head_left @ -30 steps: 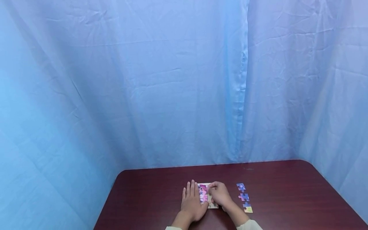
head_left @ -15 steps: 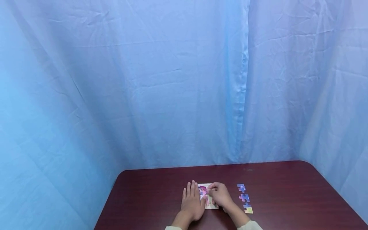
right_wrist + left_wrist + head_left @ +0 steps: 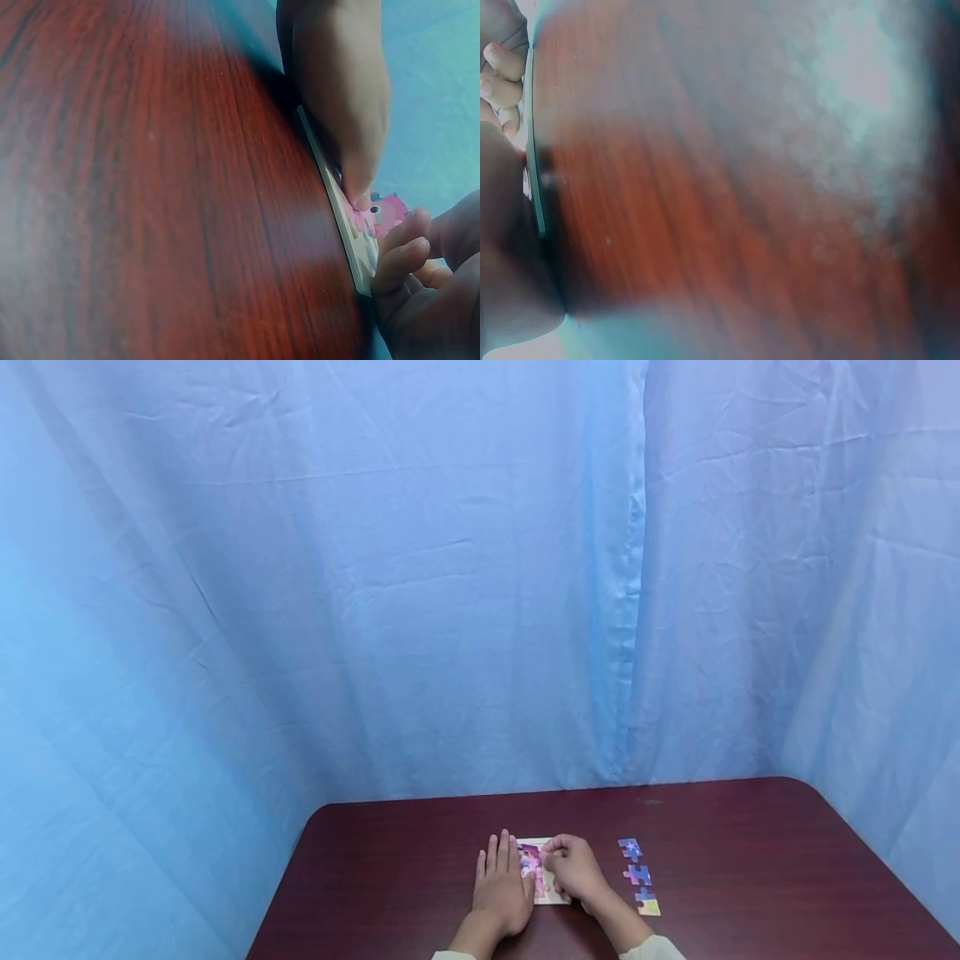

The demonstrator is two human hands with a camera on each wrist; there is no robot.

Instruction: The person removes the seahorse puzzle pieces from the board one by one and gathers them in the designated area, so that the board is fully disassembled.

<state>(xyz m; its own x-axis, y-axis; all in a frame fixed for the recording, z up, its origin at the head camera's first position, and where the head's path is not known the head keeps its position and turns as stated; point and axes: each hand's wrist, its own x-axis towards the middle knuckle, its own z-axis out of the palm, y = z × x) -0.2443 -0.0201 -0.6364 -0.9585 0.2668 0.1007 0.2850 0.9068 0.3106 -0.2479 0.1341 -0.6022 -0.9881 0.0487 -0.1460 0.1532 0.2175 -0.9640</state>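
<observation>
My left hand (image 3: 504,893) rests flat, fingers straight and together, over the left part of a pale puzzle board (image 3: 555,898). Its thumb touches the pink puzzle pieces (image 3: 539,887) in the board. With thumb and index finger my right hand (image 3: 576,867) pinches the edge of a pink puzzle piece (image 3: 390,214) at the board's upper part; that piece tilts up from the board in the right wrist view. The right hand's other fingers curl over the bare right side of the board. The left hand hides the board's left side.
Three loose puzzle pieces lie in a column to the right: a blue one with a star (image 3: 630,848), a purple-blue one (image 3: 638,875) and a blue-yellow one (image 3: 647,905). The dark red table (image 3: 405,860) ends at blue curtains (image 3: 465,610).
My left thumb has drawn in to the left, uncovering more of the lower pink pieces. The upper pink piece has shifted and tilted slightly. The right hand has barely moved.
</observation>
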